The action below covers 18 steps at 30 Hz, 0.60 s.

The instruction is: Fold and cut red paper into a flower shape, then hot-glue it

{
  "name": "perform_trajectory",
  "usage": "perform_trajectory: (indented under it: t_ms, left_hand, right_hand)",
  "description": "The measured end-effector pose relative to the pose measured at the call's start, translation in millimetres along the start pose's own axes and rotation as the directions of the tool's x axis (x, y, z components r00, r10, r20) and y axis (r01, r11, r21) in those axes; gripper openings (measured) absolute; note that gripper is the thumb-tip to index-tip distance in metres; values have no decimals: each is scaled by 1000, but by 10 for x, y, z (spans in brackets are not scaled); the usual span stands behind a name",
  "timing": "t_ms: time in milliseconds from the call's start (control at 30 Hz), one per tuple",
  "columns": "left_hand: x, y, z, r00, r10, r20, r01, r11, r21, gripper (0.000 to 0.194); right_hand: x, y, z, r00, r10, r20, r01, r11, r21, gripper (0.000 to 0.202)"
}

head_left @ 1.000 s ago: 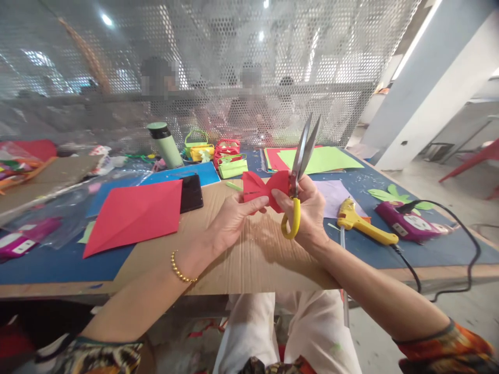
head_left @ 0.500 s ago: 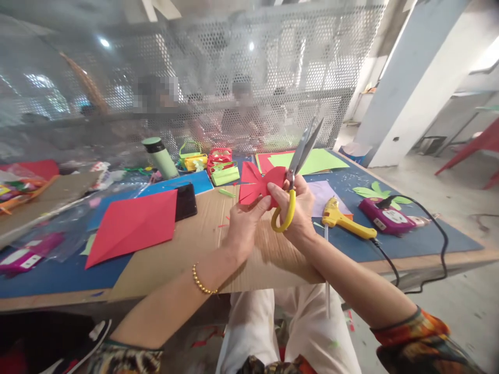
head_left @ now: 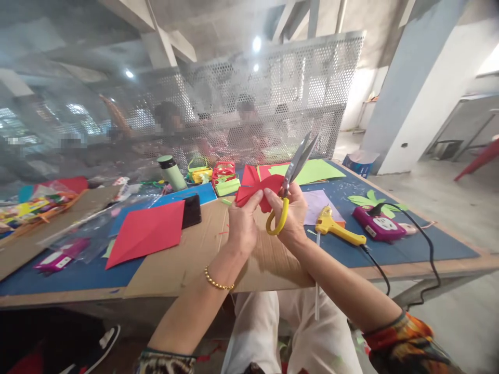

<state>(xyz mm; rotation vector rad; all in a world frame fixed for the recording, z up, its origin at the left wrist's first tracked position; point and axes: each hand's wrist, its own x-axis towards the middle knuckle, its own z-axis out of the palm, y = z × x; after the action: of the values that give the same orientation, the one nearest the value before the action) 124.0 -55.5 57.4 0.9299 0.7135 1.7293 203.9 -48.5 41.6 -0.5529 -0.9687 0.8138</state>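
Observation:
A red paper cutout [head_left: 253, 188] with petal-like lobes is held up over the cardboard, pinched between both hands. My left hand [head_left: 244, 223] grips its near left edge, thumb on top. The thumb and fingertips of my right hand [head_left: 293, 213] hold its right side. That same hand also keeps a pair of scissors [head_left: 290, 174] with yellow handles, blades pointing up and away, slightly apart. The blades stand beyond the paper's right edge and are not cutting it. Brown cardboard [head_left: 210, 254] lies on the table beneath my hands.
At the left lie a red sheet [head_left: 146, 234] and a black phone [head_left: 192, 210]. A yellow glue gun [head_left: 339, 228] and a purple power strip [head_left: 378, 223] with a black cord are at the right. Behind stand a green bottle [head_left: 172, 174], small paper baskets [head_left: 226, 179] and green sheets [head_left: 323, 170].
The red cutout has been tilted and folded, so its lobes look more bunched. Both hands stay on it, and the scissors remain in my right hand. The view has tipped upward.

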Motion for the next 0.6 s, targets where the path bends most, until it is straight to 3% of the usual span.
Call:
perform_trajectory:
  t_ms: [167,333,467,600]
  left_hand:
    - [468,89,-293,998,0,65,-10,987,159,27]
    - [927,332,-613,993,44,105,-66,975,212,26]
    - [1095,456,-808,988,24,150,-55,977,207,30]
    - [1130,470,-963,993,-21,115,3,988,153,30]
  right_hand:
    - [97,-178,3,998,36,47,-31,994,-106,50]
    - [219,-583,-156,968,176,180,-84,900,-428,53]
    - [314,-725,-329,886,330,325,-32,743,-668,61]
    - [400,-544,-373,748,522,409,-6,621,-783,71]
